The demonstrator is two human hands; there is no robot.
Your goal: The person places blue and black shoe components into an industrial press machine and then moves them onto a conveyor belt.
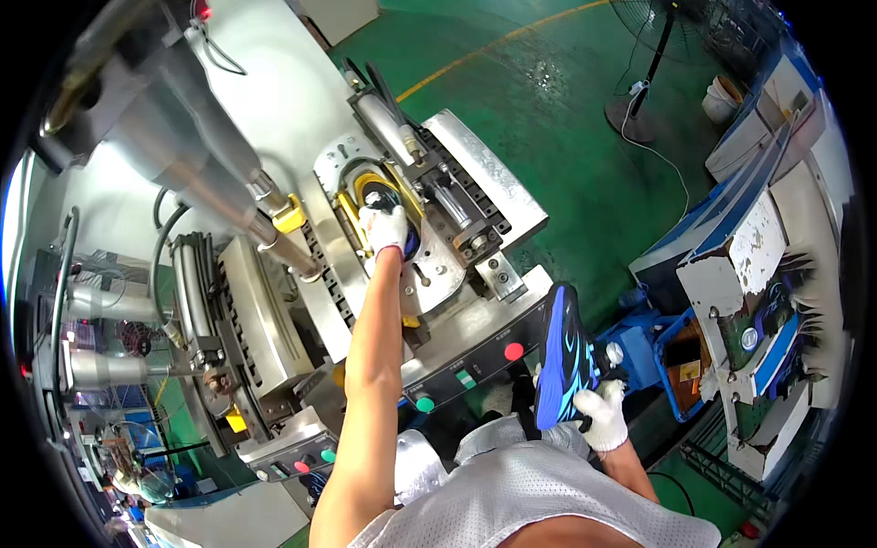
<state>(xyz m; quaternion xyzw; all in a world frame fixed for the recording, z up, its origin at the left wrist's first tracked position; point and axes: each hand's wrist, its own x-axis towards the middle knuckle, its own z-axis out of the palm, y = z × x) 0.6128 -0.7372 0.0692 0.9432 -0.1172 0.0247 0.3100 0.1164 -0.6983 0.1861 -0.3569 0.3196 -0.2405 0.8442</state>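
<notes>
My left hand (384, 226), in a white glove, reaches into the metal press (438, 281) in front of me. Its fingers close round a dark shoe (411, 243) with a blue edge, which sits within a yellow-lined holder (367, 168); the hand and wrist hide much of that shoe. Off to the right, my right hand (601, 416), also gloved in white, grips a black and blue sneaker (565, 356) near one end. This sneaker is held upright on end, its blue sole edge toward the left, in front of my body and apart from the press.
The press front carries a red button (513, 352) and a green button (424, 404). Thick metal cylinders (210, 173) rise at the left. To the right stand a blue bin (681, 365) and a rack with brushes (744, 338) and another shoe. A standing fan (639, 110) is farther back.
</notes>
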